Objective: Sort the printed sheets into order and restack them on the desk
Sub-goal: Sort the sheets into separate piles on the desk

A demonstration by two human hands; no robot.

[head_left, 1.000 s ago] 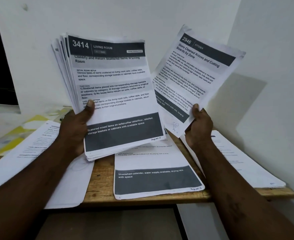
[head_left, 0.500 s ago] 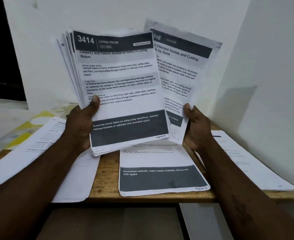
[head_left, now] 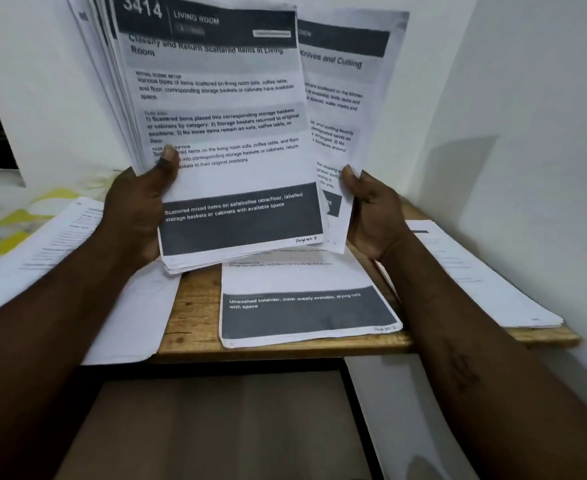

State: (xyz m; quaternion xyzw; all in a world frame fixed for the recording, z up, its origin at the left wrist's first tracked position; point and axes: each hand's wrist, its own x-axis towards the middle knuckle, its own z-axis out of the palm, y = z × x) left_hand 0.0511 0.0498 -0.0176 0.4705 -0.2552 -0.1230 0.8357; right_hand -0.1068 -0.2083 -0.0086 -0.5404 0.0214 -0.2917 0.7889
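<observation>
Two grips | left hand (head_left: pixel 136 216) fingers grasping upright stack (head_left: pixel 223 133) | right hand (head_left: pixel 375 216) fingers pinching single sheet (head_left: pixel 340 98) behind

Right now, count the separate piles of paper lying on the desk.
3: a left pile at the desk's left end, a centre pile at the front edge, a right pile by the wall. The held stack may hide others.

Fanned stack (head_left: pixel 216 126) in left hand (head_left: pixel 136 216), single sheet (head_left: pixel 340 109) in right hand (head_left: pixel 371 209)
</observation>
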